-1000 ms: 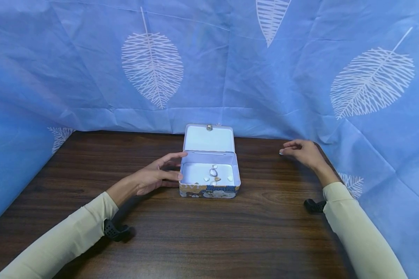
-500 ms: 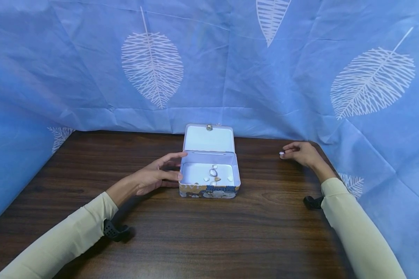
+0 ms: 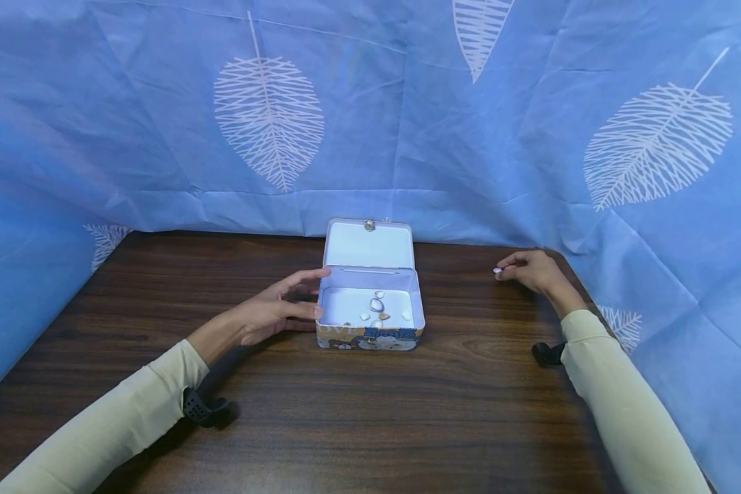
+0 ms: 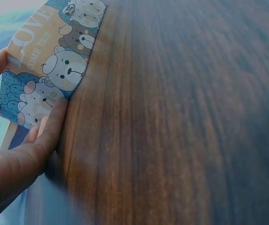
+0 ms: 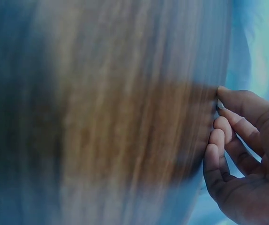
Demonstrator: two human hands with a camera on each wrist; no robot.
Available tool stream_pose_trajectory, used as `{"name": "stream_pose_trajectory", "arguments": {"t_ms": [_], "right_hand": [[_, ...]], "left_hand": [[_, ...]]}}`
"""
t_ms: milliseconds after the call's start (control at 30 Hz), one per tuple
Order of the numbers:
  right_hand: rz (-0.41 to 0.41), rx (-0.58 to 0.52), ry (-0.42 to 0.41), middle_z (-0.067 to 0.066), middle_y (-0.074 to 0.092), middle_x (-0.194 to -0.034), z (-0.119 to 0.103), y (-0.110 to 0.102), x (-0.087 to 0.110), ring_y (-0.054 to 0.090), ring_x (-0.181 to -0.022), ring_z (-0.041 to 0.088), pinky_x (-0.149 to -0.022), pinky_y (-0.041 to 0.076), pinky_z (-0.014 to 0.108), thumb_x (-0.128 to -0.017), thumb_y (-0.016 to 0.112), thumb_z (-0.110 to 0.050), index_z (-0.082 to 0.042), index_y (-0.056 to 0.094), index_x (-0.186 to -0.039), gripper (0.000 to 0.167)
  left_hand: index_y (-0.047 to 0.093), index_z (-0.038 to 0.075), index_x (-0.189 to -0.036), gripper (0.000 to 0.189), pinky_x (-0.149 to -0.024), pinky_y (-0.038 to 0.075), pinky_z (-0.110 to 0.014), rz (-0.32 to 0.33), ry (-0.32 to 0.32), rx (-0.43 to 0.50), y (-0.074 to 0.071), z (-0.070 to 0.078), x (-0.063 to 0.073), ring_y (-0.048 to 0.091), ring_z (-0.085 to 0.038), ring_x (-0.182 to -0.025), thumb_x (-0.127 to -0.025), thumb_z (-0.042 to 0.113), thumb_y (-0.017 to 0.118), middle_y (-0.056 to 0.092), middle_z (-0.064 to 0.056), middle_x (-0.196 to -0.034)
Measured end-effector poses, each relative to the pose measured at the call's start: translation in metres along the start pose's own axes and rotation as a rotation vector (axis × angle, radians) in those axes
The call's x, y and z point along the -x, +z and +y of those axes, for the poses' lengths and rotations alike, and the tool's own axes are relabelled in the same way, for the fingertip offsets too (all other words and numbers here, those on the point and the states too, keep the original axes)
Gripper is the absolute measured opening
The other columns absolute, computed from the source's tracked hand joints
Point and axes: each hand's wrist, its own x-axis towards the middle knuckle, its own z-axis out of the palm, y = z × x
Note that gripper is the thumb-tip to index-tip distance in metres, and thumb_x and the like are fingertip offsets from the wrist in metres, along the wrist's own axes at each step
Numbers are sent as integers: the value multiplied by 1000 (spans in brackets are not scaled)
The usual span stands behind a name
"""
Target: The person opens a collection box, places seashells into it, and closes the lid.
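An open tin box (image 3: 370, 338) stands in the middle of the table, its lid (image 3: 369, 245) leaning back on the hinge. Inside lie several small pebble-like pieces (image 3: 377, 305), mostly white, one brownish. My left hand (image 3: 276, 309) rests against the box's left side, fingers spread from the back corner to the front one; in the left wrist view the fingers touch the printed bear front (image 4: 69, 68). Far to the right, my right hand (image 3: 534, 272) pinches a small white pebble-like piece (image 3: 497, 271) at the tabletop; the right wrist view does not clearly show it.
The dark wood table (image 3: 370, 425) ends at a blue curtain (image 3: 370, 137) with white leaf prints behind and at both sides. My right hand is close to the table's back right corner. A black band (image 3: 204, 409) sits on each wrist.
My right hand has shifted slightly down and left, and the white piece at its fingertips shows more clearly. My left hand and the box have stayed put.
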Motion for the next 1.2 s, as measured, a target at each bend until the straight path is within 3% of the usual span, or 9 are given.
{"name": "stream_pose_trajectory", "arguments": {"t_ms": [633, 1200], "right_hand": [[27, 20, -109, 25, 79, -126, -11, 6, 11, 69, -116, 42, -103, 56, 63, -108, 76, -33, 0, 79, -128, 39], [72, -48, -217, 17, 82, -124, -50, 28, 31, 76, -111, 32, -92, 58, 39, -108, 78, -33, -7, 80, -132, 35]], "left_hand": [[34, 31, -178, 90, -126, 52, -59, -7, 5, -2, 0, 1, 0, 42, -50, -162, -104, 11, 80, 21, -19, -181], [33, 31, -178, 91, -128, 49, -62, -5, -1, 0, 1, 1, 0, 40, -51, -163, -103, 12, 81, 19, -19, -182]]}}
